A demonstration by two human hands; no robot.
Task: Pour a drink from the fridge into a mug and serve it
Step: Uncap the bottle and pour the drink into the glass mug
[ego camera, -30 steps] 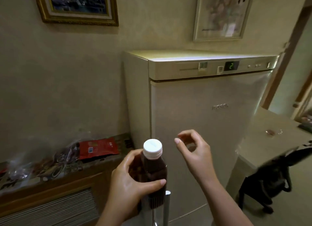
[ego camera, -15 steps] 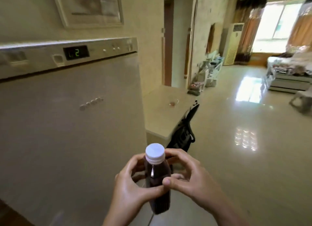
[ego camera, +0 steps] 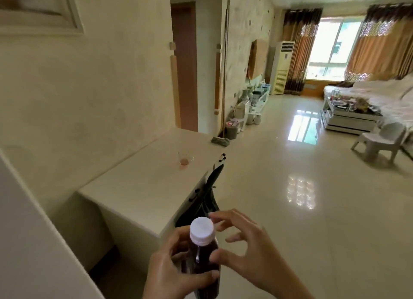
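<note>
I'm watching the left hand (ego camera: 176, 274) wrapping the dark bottle (ego camera: 204, 260) at six o'clock while the right hand (ego camera: 248, 243) is hovering spread beside the white cap (ego camera: 201, 229), glass (ego camera: 183, 157) waiting on the counter (ego camera: 143, 187) at twelve; uncapping mid-walk risks spilling.

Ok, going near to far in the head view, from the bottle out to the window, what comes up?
Dark bottle with white cap → black bag hanging off the table edge → small clear glass with reddish dregs → white floor-standing air conditioner → bright window.
</note>
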